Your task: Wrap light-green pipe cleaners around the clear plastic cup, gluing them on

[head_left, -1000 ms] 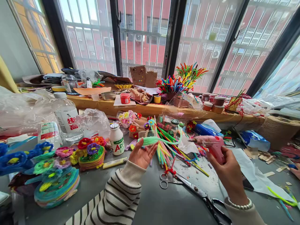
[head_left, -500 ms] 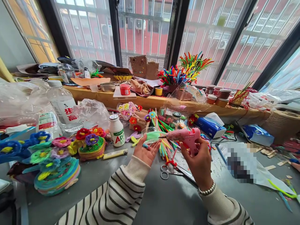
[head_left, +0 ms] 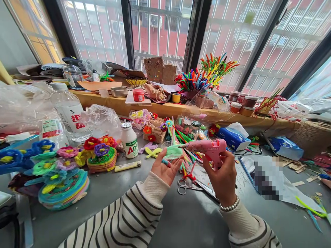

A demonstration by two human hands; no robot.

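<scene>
My right hand (head_left: 224, 177) is wrapped round the handle of a pink glue gun (head_left: 207, 147), its nozzle pointing left. My left hand (head_left: 165, 170), palm up, holds a light green rounded piece with a clear edge (head_left: 173, 151) in front of the nozzle; whether the tip touches it I cannot tell. A short blue strip (head_left: 166, 162) shows across the left fingers. Just below the hands, scissors (head_left: 182, 187) lie on the grey table, with a red twisted pipe cleaner (head_left: 189, 176) by them. Pastel pipe cleaners lie partly hidden behind the hands.
Pipe-cleaner flowers on a coiled round base (head_left: 63, 189) stand at left, near a small white bottle (head_left: 129, 140), a glue-stick-like yellow tube (head_left: 128, 166) and a large clear bottle (head_left: 69, 113). At right are blue tissue packs (head_left: 234, 137). Paint jars (head_left: 138, 95) line the sill.
Both hands, with the glue gun and the green piece, have shifted slightly right in the view. The camera view has moved a little too. Both grips look the same.
</scene>
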